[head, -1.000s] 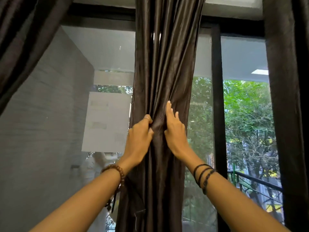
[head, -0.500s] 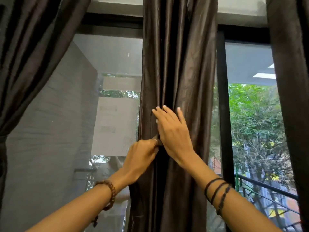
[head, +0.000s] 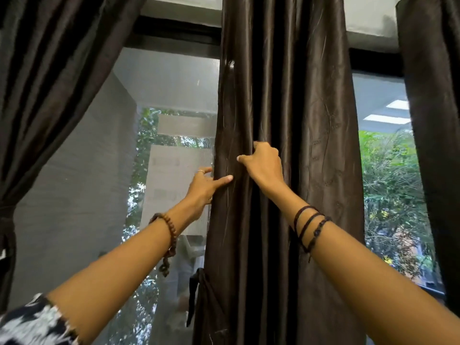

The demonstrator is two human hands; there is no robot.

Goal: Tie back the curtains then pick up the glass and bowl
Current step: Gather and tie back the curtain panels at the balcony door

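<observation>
A dark brown satin curtain (head: 286, 120) hangs gathered in the middle of the window. My right hand (head: 263, 165) grips a fold of it at mid height, fingers curled into the cloth. My left hand (head: 202, 186) reaches around the curtain's left edge, thumb pressed on the front and fingers spread behind the edge. A dark tie strap (head: 195, 292) dangles from the curtain's lower left side. No glass or bowl is in view.
Another dark curtain (head: 49, 83) is drawn back at the left and cinched near its lower part. A third dark curtain (head: 433, 145) hangs at the right edge. Behind them are the window glass (head: 169, 145), a black frame and trees outside.
The view has tilted up and closer. My right hand has closed from a flat press into a grip on a fold. My left hand has opened and shifted to the curtain's left edge.
</observation>
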